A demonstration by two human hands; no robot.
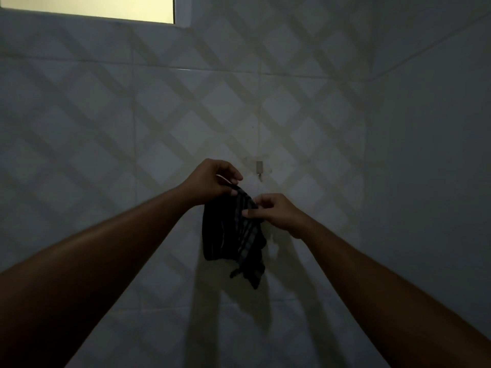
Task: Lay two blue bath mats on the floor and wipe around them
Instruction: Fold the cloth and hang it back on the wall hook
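Head view. Dark cloth (pixel 233 229) held up mid-frame in front of tiled wall (pixel 106 115), pinched along its top edge by both hands. Fabric near black with pale grey stripes running down its right half; bunched, hanging limp, ragged lower corner trailing at bottom right with a short string or frayed end. Colour hard to judge in dim light. Left hand (pixel 212 181) closed on upper left corner of cloth, thumb and fingertips pressed together over the hem. Right hand (pixel 273 211) clamped on the right side of the top edge, thumb and forefinger pinching striped part. Hands close together, not touching. Both forearms bare, reaching in from lower corners of frame.

Small metal wall hook (pixel 259 168) on a clear adhesive pad just above and between the hands, close to the left fingertips, bare, cloth not hung on it. Second faint fitting on wall just right of cloth's lower part, too dim to identify. Cloth and arm shadows falling on tiles below.

Wall tiles pale with diagonal lattice pattern. Lit window (pixel 90 6) at top left corner, frame edge cutting off there. Side wall (pixel 430 155) meeting tiled wall at a corner on the right, well apart from the hands. Open wall space left of and below cloth. Floor not in frame.
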